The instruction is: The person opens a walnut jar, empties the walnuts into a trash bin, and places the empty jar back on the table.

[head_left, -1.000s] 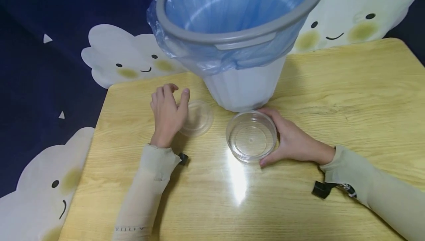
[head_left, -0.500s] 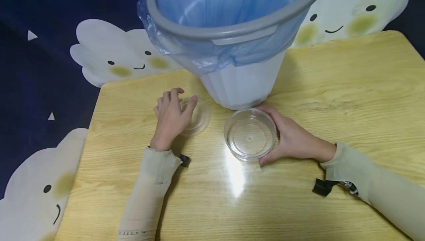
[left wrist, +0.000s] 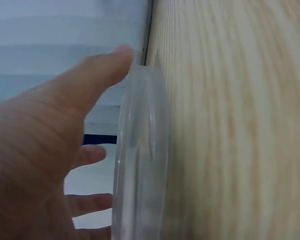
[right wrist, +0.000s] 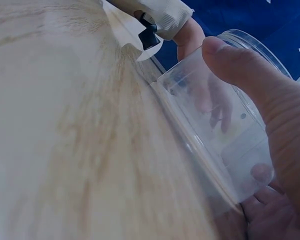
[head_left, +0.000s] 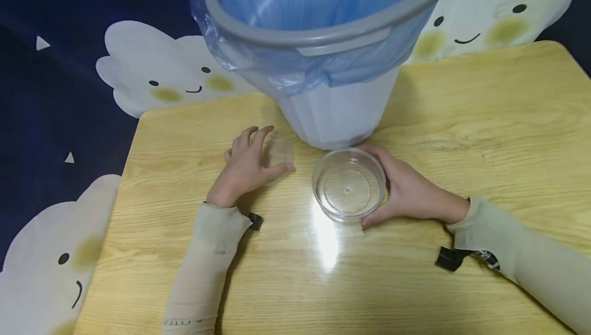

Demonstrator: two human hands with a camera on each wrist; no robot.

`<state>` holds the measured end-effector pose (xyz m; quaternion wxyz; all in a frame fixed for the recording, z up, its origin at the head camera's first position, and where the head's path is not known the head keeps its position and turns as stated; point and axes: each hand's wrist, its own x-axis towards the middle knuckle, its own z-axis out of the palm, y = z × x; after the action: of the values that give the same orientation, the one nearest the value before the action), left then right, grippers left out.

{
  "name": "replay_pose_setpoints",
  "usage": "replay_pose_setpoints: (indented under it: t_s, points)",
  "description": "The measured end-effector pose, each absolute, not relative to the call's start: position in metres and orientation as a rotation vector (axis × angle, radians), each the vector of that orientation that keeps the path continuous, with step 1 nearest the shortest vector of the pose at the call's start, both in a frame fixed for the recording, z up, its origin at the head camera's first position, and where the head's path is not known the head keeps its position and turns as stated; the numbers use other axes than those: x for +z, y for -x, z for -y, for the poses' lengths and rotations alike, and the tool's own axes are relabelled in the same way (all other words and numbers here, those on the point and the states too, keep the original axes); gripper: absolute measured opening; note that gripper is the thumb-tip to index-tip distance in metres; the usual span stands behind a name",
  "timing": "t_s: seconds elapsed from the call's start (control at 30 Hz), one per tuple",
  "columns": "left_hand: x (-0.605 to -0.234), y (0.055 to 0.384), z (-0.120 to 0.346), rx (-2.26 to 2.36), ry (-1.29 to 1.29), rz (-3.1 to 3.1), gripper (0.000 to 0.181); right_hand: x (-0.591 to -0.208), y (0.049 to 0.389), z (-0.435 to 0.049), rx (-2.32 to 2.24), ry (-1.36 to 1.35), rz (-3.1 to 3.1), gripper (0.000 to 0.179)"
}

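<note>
A clear round plastic container [head_left: 348,183] stands on the table, its mouth facing up. My right hand [head_left: 406,189] grips its right side, thumb at the near side and fingers round the far side. In the right wrist view the thumb presses the clear wall of the container [right wrist: 215,125]. To the left is a clear round lid [head_left: 278,153], partly hidden under my left hand [head_left: 247,165]. The left thumb and bent fingers hold the lid by its edge. From the left wrist, the lid [left wrist: 142,150] shows edge-on, close to the tabletop.
A white bin [head_left: 339,112] with a grey rim and blue bag liner stands just behind the container. The wooden table [head_left: 295,283] ends at the left and back, against a dark blue backdrop [head_left: 46,119] with smiling white clouds.
My left hand has moved right and slightly down over the lid, and its thumb and fingers have closed on the lid's edge. The right hand still holds the container in place.
</note>
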<state>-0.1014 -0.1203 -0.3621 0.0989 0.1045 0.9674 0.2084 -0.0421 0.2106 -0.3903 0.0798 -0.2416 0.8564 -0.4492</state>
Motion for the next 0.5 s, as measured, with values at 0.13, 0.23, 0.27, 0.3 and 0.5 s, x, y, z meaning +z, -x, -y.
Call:
replay_pose_setpoints:
  t_s: [0.13, 0.23, 0.27, 0.3, 0.5]
  points:
    - [-0.3627, 0.0986, 0.1209, 0.546, -0.339, -2.832, 0.102, -0.3904, 0.0409, -0.211, -1.358, 0.728, -2.551, 0.131]
    - [-0.3611, 0.0964, 0.1206, 0.515, -0.363, -2.826, 0.108, -0.391, 0.0406, -0.2108, -1.37, 0.733, -2.55, 0.13]
    - [-0.3602, 0.0957, 0.1207, 0.506, -0.376, -2.822, 0.109, -0.3912, 0.0406, -0.2108, -1.372, 0.737, -2.55, 0.13]
    - [-0.3595, 0.0954, 0.1211, 0.502, -0.392, -2.815, 0.111, -0.3914, 0.0408, -0.2107, -1.374, 0.739, -2.55, 0.13]
    - [-0.3556, 0.0952, 0.1239, 0.517, -0.531, -2.78, 0.112, -0.3907, 0.0419, -0.21, -1.364, 0.749, -2.559, 0.13]
